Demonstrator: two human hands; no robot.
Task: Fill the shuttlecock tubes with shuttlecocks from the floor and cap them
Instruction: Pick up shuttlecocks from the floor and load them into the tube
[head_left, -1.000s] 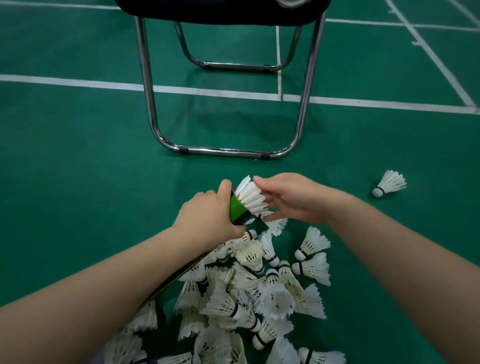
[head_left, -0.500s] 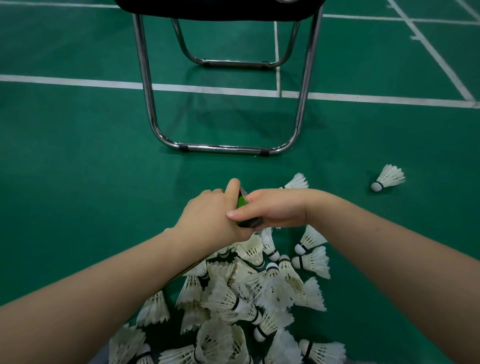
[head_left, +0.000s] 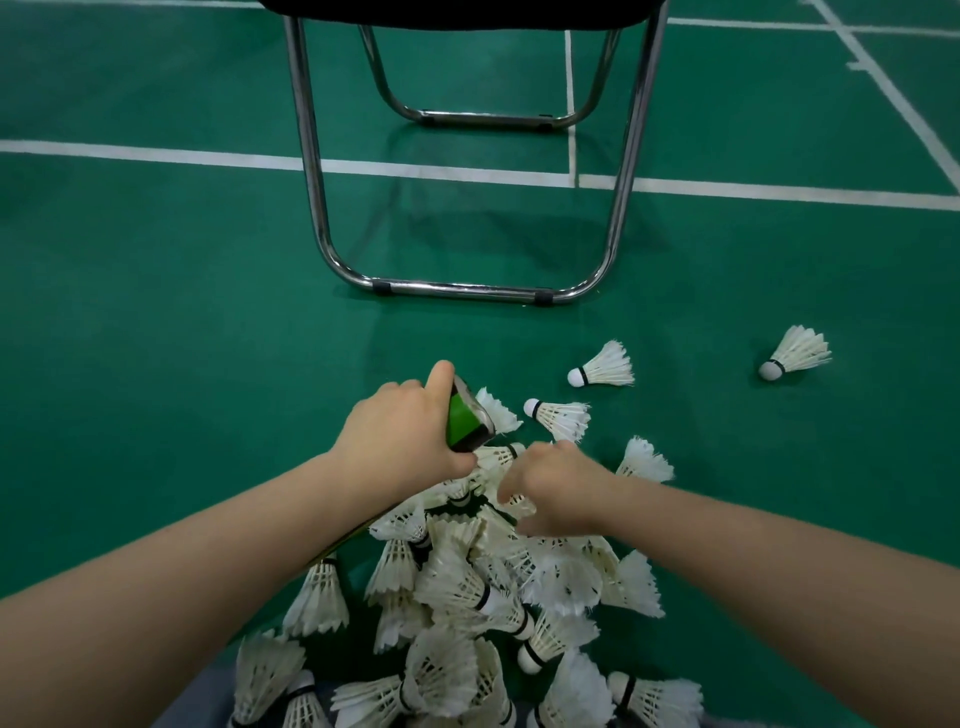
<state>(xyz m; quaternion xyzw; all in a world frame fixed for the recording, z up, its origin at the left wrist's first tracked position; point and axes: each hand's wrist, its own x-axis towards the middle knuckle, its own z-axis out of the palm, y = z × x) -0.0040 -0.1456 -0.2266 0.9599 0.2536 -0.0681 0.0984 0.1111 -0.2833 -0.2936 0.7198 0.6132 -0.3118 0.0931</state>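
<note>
My left hand (head_left: 400, 441) grips a green and black shuttlecock tube (head_left: 465, 423) near its open mouth, which points away from me; the rest of the tube runs back under my forearm. My right hand (head_left: 558, 488) reaches down into the pile of white feather shuttlecocks (head_left: 483, 597) on the green floor, fingers curled among the feathers. Whether they pinch one is hidden. Loose shuttlecocks lie beyond the pile: one (head_left: 558, 418) just past my right hand, another (head_left: 602, 366) further out, and a third (head_left: 795, 353) far to the right.
A folding chair with chrome tube legs (head_left: 467, 291) stands directly ahead on the green court floor. White court lines (head_left: 156, 156) cross the floor behind it.
My right hand has left the tube's mouth and dropped into the pile. The shuttlecock it was pushing in a second ago no longer sticks out of the tube.
</note>
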